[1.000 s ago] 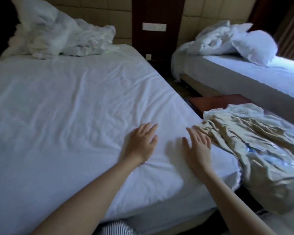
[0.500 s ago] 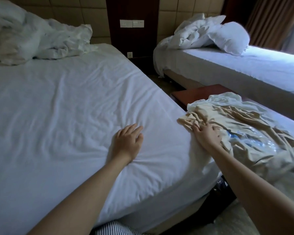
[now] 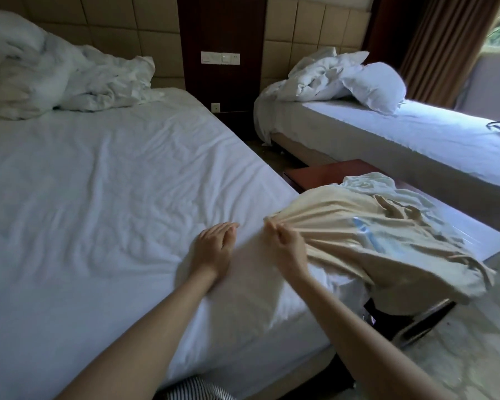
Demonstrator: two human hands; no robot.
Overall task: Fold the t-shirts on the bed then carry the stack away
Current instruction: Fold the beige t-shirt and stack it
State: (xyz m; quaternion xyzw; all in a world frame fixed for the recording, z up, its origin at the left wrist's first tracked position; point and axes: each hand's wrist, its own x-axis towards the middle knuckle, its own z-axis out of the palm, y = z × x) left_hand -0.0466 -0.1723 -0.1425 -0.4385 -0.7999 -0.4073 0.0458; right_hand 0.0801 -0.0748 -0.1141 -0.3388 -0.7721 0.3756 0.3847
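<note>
Bed (image 3: pixel 98 197) serves as folding surface: left hand (image 3: pixel 214 248) rests flat on it, fingers straight, likely smoothing. At its three o'clock, right hand (image 3: pixel 286 243) pinches the cream t-shirt (image 3: pixel 344 223), draped beside the bed, seemingly to drag it across.

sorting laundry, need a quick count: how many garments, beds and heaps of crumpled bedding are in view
garments: 2 (cream shirt in the right hand, pale garment behind it)
beds: 2 (near bed, far bed)
bedding heaps: 2 (left heap, right heap)
total: 6
</note>
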